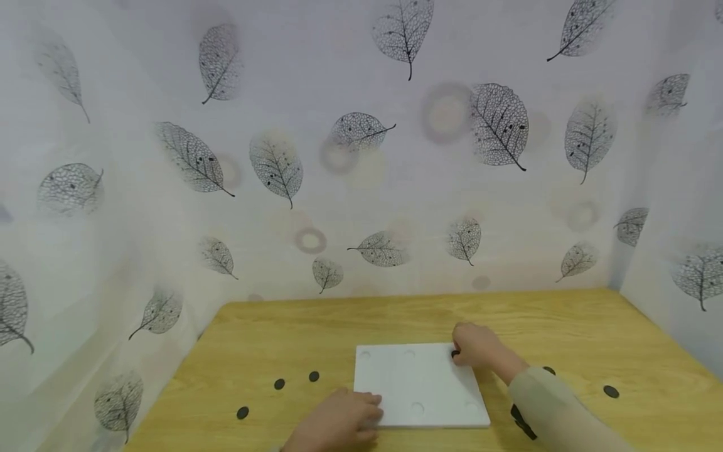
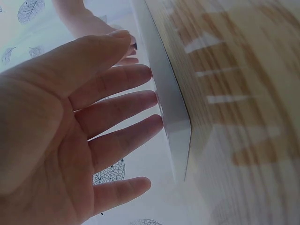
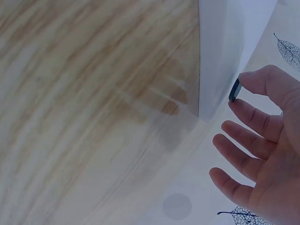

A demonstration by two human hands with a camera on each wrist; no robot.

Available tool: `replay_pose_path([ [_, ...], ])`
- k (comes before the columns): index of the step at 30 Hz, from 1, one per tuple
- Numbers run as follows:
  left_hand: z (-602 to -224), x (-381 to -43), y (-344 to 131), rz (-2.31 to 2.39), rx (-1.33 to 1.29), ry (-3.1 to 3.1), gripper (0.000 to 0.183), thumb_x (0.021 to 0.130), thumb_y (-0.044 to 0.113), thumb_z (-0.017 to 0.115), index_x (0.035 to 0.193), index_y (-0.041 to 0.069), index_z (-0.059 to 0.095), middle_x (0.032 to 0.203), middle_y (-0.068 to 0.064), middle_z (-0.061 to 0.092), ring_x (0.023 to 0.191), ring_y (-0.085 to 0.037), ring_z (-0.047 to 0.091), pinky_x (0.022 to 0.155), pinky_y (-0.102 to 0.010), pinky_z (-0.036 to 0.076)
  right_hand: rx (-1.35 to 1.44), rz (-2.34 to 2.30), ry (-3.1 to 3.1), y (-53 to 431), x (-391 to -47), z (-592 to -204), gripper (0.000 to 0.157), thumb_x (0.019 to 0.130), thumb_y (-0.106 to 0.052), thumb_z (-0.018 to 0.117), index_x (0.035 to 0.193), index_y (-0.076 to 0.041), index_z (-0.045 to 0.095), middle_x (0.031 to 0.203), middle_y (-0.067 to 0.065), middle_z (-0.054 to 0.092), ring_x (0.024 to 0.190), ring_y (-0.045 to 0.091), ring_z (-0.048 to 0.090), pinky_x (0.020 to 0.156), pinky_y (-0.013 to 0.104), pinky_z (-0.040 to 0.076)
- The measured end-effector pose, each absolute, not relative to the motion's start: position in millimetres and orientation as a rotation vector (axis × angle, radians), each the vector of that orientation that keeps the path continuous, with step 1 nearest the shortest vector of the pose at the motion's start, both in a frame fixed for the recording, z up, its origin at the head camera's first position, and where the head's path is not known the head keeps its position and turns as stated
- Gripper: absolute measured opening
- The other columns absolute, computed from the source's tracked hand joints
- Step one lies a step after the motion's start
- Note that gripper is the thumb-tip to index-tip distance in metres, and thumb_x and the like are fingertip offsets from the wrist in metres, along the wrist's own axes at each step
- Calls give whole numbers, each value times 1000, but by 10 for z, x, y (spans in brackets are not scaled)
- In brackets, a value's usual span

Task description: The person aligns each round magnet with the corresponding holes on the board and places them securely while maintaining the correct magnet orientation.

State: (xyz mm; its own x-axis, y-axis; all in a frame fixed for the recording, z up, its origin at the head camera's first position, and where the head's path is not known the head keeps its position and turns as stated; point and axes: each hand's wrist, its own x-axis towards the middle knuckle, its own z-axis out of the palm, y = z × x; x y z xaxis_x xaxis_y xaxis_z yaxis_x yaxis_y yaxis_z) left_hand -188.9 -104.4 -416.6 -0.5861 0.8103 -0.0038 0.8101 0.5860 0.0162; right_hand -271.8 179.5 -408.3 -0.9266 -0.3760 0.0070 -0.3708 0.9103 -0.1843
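A flat white board [image 1: 415, 383] with several shallow round recesses lies on the wooden table. My right hand [image 1: 480, 346] is over the board's far right corner. Its thumb and forefinger pinch a small black disc [image 3: 235, 90] on edge, while the other fingers spread loosely. My left hand [image 1: 341, 419] is at the board's near left side, and in the left wrist view its fairly straight fingertips [image 2: 152, 121] touch the board's edge [image 2: 171, 93]. Whether a recess lies under the right hand is hidden.
Left of the board lie three black discs, one of them near the front [image 1: 243, 412]. To the right are another disc [image 1: 611, 392], one partly behind the right sleeve [image 1: 549, 370], and a dark object [image 1: 524, 422] mostly covered by that sleeve. Leaf-patterned sheeting [image 1: 395, 188] surrounds the table.
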Motion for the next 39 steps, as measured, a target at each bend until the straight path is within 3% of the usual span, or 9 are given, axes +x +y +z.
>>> replay_pose_path([
  [4,-4162,-1876,-1030,47,1367,2773,10,79,33,62,78,23,62,85,18,54,58,1,40,51,-15,32,-570,-278,3033,1779,-2723,-4091,20,69,-10,66,63,-9,47,64,-1,42,58,15,40,49,32,34],
  [10,-4154,-1875,-1029,40,1317,2774,11,79,35,62,82,25,63,105,13,58,71,4,48,57,-18,35,-587,-259,3037,1775,-2730,-4104,20,71,-10,68,64,-9,49,67,-1,44,60,15,41,51,33,37],
  [12,-4154,-1879,-1028,28,1333,2777,11,79,36,62,83,25,63,104,14,58,66,4,44,55,-17,34,-591,-253,3039,1772,-2732,-4102,20,71,-10,68,63,-9,49,67,-1,44,60,15,41,52,33,37],
  [22,-4149,-1892,-1040,25,1379,2771,9,81,35,60,81,26,62,99,16,58,72,4,47,57,-17,35,-591,-243,3035,1755,-2721,-4068,22,72,-9,67,62,-9,47,67,-1,43,59,16,39,51,33,34],
  [31,-4139,-1901,-1031,12,1378,2761,9,81,33,59,81,25,63,106,13,59,91,1,53,61,-18,39,-579,-226,3028,1787,-2734,-4063,22,73,-7,64,62,-9,45,66,1,41,59,16,38,51,32,31],
  [39,-4139,-1888,-1011,-1,1388,2788,10,81,35,59,78,25,60,102,14,58,75,2,51,59,-18,38,-584,-259,3022,1783,-2765,-4065,19,72,-6,64,63,-8,48,67,1,43,59,17,38,51,32,33],
])
